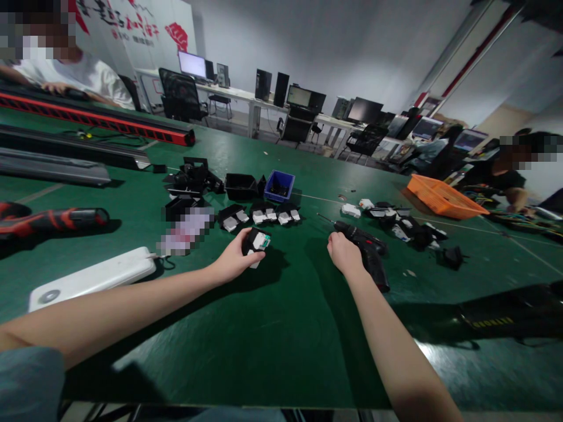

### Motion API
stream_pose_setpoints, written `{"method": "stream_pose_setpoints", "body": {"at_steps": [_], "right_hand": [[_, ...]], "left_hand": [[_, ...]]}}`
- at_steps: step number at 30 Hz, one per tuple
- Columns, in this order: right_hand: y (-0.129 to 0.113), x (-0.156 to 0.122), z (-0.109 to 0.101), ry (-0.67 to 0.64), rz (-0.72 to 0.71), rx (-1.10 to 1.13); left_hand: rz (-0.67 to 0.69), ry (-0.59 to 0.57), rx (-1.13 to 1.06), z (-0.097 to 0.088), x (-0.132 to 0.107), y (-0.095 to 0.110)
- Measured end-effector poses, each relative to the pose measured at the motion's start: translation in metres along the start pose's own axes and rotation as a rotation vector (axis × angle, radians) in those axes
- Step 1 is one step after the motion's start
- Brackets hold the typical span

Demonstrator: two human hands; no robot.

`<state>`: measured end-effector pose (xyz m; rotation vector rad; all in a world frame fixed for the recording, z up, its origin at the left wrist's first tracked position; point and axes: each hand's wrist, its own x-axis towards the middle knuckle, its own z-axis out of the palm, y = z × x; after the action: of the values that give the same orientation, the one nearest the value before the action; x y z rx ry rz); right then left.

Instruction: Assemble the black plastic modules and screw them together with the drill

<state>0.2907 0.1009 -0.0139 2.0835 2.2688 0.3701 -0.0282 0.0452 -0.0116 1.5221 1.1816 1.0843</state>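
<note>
My left hand (235, 256) grips a small black-and-white plastic part (258, 241) with a green piece on it, held above the green table. My right hand (344, 253) is closed, fingers curled under, right beside a black cordless drill (373, 255) with a long bit pointing left. What those fingers hold, if anything, is hidden. Beyond my left hand, several similar black-and-white parts (264, 215) stand in a row. More such parts (398, 225) lie in a loose group past the drill.
Behind the row are a blue bin (280, 185), a black bin (241, 186) and black parts (193, 176). An orange basket (444, 196) sits far right. A white handheld device (94, 275) and a red-black tool (53, 220) lie left. Two other people sit across the table.
</note>
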Motion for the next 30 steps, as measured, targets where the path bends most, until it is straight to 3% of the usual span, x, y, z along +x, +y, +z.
{"method": "stream_pose_setpoints", "body": {"at_steps": [30], "right_hand": [[0.006,0.0036,0.005,0.01,0.09,0.101]], "left_hand": [[0.032,-0.028,0.053,0.0,0.0004,-0.0032]]}}
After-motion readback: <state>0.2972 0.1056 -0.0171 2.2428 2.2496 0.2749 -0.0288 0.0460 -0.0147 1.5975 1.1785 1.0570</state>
